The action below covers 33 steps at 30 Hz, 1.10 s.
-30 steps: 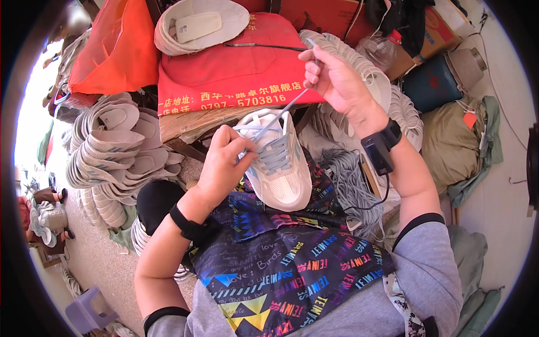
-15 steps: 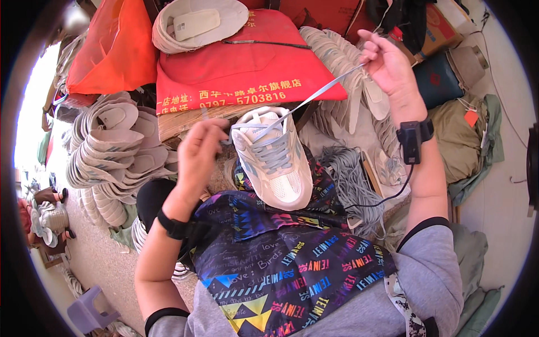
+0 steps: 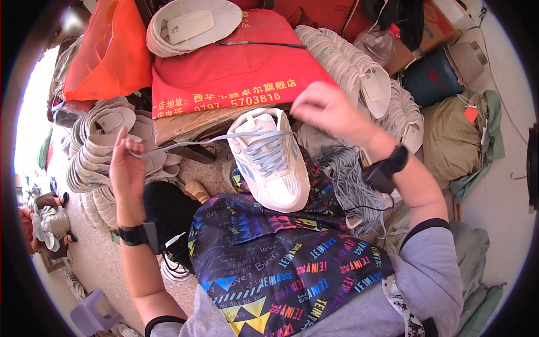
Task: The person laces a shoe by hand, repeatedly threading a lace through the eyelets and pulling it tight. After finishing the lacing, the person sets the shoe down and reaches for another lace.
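Note:
A white and cream sneaker point(image 3: 275, 182) with grey-blue side stripes rests toe toward me on my aproned lap. Its grey-blue laces point(image 3: 269, 157) cross the tongue through the eyelets. From the collar one shoelace point(image 3: 191, 143) stretches left to my left hand point(image 3: 128, 168), which pinches it between thumb and fingers. Just right of the shoe's opening is my right hand point(image 3: 331, 112), fingers bent and smeared by motion. Whether it holds any lace I cannot make out.
Ahead stands a wooden bench point(image 3: 174, 129) under a red cloth point(image 3: 224, 78), with stacked shoe uppers point(image 3: 193, 28) on it. More uppers are piled left point(image 3: 106, 151) and right point(image 3: 373, 84). A bundle of grey laces point(image 3: 359, 191) hangs right of the shoe.
My left hand has moved left and now draws a lace out that way. My right hand has come down and inward from the upper right, and the lace no longer stretches up to it.

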Each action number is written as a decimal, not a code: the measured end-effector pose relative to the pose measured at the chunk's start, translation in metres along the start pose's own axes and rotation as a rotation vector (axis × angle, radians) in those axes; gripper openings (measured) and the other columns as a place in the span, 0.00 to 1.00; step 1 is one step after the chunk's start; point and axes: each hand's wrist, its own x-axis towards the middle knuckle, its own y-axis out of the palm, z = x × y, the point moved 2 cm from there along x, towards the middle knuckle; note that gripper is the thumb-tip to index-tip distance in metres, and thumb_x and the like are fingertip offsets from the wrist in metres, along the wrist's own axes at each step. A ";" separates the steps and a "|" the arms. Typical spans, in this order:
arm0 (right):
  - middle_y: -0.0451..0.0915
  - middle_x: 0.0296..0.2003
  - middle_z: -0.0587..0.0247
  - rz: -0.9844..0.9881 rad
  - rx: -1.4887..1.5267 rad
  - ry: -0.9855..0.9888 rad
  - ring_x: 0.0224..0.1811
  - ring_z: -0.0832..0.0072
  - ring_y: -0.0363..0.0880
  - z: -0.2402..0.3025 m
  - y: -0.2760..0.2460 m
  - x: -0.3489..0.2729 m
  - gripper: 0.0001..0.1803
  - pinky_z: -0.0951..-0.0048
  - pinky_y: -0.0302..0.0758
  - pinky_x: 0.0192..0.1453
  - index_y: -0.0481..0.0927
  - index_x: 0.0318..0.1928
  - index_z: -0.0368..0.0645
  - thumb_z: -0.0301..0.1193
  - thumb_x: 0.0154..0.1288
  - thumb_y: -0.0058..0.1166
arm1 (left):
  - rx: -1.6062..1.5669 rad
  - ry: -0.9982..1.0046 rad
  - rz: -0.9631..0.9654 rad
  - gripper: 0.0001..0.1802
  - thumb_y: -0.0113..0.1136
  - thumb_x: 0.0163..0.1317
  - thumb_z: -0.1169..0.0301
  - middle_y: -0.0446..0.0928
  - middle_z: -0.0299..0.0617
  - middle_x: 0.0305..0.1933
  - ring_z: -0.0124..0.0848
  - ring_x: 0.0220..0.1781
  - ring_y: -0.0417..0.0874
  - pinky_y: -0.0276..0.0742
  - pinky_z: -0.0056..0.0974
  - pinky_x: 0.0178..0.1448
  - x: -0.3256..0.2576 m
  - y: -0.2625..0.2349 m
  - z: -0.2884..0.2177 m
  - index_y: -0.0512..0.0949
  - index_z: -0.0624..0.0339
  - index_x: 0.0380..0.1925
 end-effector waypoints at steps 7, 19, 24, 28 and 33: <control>0.72 0.34 0.59 0.089 -0.316 -0.248 0.38 0.61 0.75 0.024 0.056 0.004 0.06 0.64 0.73 0.44 0.76 0.31 0.41 0.27 0.55 0.60 | 0.200 -0.049 -0.050 0.22 0.43 0.73 0.75 0.71 0.36 0.34 0.21 0.28 0.64 0.67 0.29 0.36 -0.024 0.090 0.025 0.64 0.65 0.65; 0.72 0.35 0.57 0.096 -0.221 0.104 0.38 0.60 0.77 0.018 0.046 0.013 0.07 0.61 0.74 0.43 0.77 0.35 0.42 0.28 0.57 0.60 | 0.139 0.102 -0.214 0.23 0.45 0.72 0.77 0.76 0.41 0.37 0.19 0.24 0.60 0.60 0.25 0.28 -0.024 0.000 -0.021 0.64 0.66 0.66; 0.74 0.36 0.55 0.197 -0.298 -0.019 0.40 0.55 0.78 0.024 0.045 0.015 0.03 0.55 0.75 0.44 0.78 0.33 0.44 0.28 0.60 0.55 | 0.191 0.069 -0.212 0.24 0.45 0.72 0.77 0.78 0.43 0.41 0.20 0.26 0.62 0.63 0.26 0.30 -0.026 0.006 -0.007 0.62 0.65 0.67; 0.75 0.35 0.55 0.177 -0.274 0.036 0.39 0.56 0.78 0.027 0.038 0.018 0.04 0.60 0.75 0.42 0.77 0.35 0.43 0.28 0.61 0.57 | 0.236 0.077 -0.226 0.24 0.46 0.73 0.76 0.79 0.45 0.44 0.20 0.26 0.62 0.64 0.26 0.31 -0.024 0.009 -0.011 0.62 0.64 0.67; 0.78 0.35 0.56 0.238 -0.344 0.167 0.40 0.57 0.79 0.021 0.037 0.010 0.05 0.58 0.75 0.42 0.77 0.36 0.42 0.29 0.62 0.57 | 0.233 0.116 -0.192 0.20 0.48 0.74 0.73 0.80 0.49 0.51 0.19 0.28 0.64 0.65 0.26 0.32 -0.019 -0.010 -0.023 0.65 0.67 0.64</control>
